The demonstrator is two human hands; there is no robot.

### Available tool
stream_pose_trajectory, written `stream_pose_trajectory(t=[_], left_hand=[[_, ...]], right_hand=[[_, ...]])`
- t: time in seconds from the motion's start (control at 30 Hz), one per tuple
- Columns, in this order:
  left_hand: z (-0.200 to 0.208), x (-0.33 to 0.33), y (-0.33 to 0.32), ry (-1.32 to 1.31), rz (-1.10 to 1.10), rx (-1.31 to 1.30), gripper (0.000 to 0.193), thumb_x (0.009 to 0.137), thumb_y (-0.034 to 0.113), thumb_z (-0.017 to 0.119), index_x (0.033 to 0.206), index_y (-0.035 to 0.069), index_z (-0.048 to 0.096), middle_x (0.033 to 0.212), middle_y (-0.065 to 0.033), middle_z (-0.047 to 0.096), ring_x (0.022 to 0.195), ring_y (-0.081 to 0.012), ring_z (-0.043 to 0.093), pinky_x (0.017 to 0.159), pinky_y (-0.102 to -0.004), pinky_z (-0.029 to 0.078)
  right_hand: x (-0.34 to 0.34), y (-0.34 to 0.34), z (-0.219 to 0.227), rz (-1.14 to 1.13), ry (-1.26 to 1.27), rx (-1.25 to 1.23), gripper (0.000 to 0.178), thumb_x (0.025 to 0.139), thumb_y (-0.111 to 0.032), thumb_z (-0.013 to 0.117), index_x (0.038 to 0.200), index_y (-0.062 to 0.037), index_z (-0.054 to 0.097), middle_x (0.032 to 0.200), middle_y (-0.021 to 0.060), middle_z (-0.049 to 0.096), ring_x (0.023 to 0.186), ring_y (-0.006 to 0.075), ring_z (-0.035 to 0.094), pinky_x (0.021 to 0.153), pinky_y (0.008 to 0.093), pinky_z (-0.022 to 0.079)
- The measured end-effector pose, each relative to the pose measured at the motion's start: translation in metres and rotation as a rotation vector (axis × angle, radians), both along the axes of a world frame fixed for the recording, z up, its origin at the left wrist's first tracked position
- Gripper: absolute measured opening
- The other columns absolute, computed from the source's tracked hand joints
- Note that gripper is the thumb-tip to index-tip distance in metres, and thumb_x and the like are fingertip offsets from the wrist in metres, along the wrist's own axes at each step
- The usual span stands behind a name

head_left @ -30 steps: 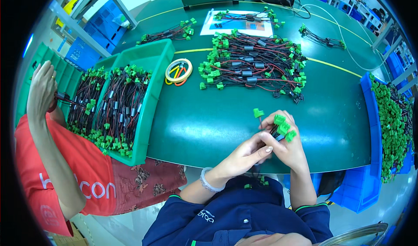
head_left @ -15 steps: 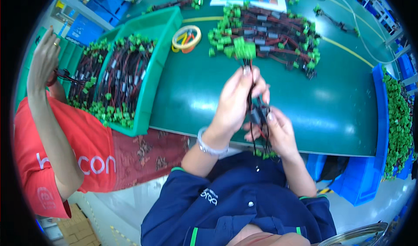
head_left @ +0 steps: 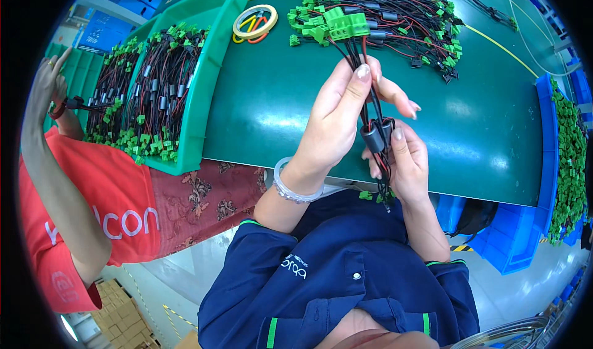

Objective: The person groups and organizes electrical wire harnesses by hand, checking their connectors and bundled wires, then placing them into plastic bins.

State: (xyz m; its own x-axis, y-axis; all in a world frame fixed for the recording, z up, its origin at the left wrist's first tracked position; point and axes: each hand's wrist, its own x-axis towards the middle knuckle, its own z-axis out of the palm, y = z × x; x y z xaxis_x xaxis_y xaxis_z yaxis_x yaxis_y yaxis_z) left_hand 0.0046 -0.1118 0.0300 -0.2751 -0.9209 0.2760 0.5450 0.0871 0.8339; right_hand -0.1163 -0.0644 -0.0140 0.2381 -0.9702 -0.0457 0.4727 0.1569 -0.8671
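My left hand (head_left: pixel 336 111) pinches a bundle of black and red wire harnesses (head_left: pixel 374 137) between thumb and fingers, just below its green connectors (head_left: pixel 344 26), which point away from me. One of its fingers sticks out to the right. Lower down, my right hand (head_left: pixel 409 163) has its thumb and fingers around the same bundle, beside the dark cylindrical cores on the wires. Small green connectors (head_left: pixel 386 196) dangle at the lower end, over the table's near edge. Behind the held bundle lies a wide pile of similar harnesses (head_left: pixel 395 21) on the green table (head_left: pixel 278 120).
Left stands a green divided tray (head_left: pixel 213 80) of harnesses; beside it a co-worker in red (head_left: pixel 92 194) raises a hand near dark cables. A tape roll (head_left: pixel 272 16) with coloured rings lies beyond the tray. A blue bin (head_left: pixel 545 163) of green connectors stands at the right.
The head view has shifted, so the table things sit higher. The held bundle has turned a little, showing its dark core more plainly. Both my hands stay on it.
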Motion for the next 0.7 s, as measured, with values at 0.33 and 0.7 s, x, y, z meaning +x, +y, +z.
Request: stream_pose_trajectory(t=[0.33,0.7], left_hand=[[0.000,-0.002,0.005,-0.215,0.025,-0.174,0.021,0.091,0.021,0.031,0.095,0.001,0.037,0.085,-0.0207,0.060,0.089,-0.0295,0.057,0.084,-0.0379,0.040],[0.011,0.006,0.008,-0.012,-0.221,-0.053,0.032,0.090,0.020,0.036,0.106,-0.007,0.041,0.076,-0.0107,0.058,0.082,-0.0173,0.056,0.078,-0.0290,0.043]], right_hand=[[-0.005,-0.001,-0.005,0.187,0.030,-0.094,0.050,0.079,-0.036,0.056,0.108,0.0006,0.037,0.075,0.0001,0.045,0.049,0.0016,0.036,0.040,0.0147,0.026],[-0.006,0.000,-0.008,0.333,-0.149,-0.183,0.060,0.087,-0.048,0.028,0.110,0.0061,0.038,0.062,0.0004,0.040,0.049,0.0047,0.032,0.045,0.0187,0.027]])
